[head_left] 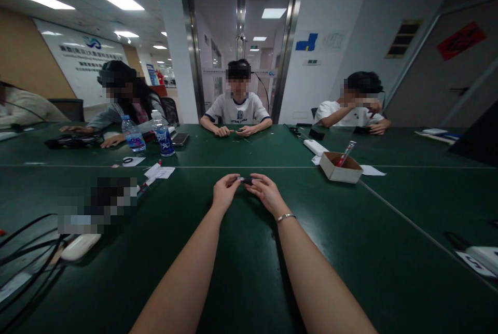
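Both my arms reach forward over a dark green table [249, 272]. My left hand [224, 192] and my right hand [266, 193] meet at the middle, fingers pinched together on a small dark object [246, 180] held between them just above the table top. The object is too small to name. A thin bracelet [286, 217] circles my right wrist.
A small cardboard box [340, 167] with a red-capped pen stands right of my hands. Two water bottles [163, 137], a phone and paper slips lie at the left. Black cables [27, 251] and a white device [80, 246] sit near left. Three people sit across the table.
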A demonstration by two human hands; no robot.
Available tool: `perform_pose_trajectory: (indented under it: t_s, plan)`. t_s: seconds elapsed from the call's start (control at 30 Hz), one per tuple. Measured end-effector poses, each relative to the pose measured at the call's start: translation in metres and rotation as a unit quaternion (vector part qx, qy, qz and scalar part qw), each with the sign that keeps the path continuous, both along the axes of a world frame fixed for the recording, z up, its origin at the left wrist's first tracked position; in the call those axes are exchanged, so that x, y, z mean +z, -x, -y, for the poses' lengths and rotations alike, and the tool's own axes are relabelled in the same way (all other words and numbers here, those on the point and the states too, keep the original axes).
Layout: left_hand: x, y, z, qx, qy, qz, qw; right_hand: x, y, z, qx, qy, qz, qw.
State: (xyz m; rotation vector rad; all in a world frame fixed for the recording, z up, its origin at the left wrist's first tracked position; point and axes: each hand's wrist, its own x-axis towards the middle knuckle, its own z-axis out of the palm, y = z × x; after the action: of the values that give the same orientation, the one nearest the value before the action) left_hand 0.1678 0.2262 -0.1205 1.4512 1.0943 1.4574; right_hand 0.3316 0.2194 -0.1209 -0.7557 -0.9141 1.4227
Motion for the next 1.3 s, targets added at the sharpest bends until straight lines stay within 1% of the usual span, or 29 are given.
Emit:
perform_pose_trajectory:
  t_s: [0.13,0.4,0.63,1.07,1.3]
  plan:
    - [0.0010,0.0003,0.0016,-0.003,-0.011,-0.004,1.000,0.0006,-0.0003,0.0009,0.000,-0.001,0.001,1.000]
    - [-0.0016,-0.0008,-0.0019,-0.001,0.007,0.005,1.000,0.0036,-0.0010,0.0030,0.004,0.002,0.001,1.000]
    - [0.0012,-0.0012,-0.0006,-0.002,0.009,0.019,1.000,0.0044,-0.0015,0.0028,0.002,0.004,0.009,1.000]
    - [0.0062,0.0008,0.0042,0.002,0.018,-0.007,1.000,0.0040,-0.0019,0.0027,0.005,0.002,0.028,1.000]
    - [0.0055,0.0002,0.0031,0.014,0.024,-0.016,0.999,0.0028,-0.0017,0.0019,0.010,-0.001,0.022,1.000]
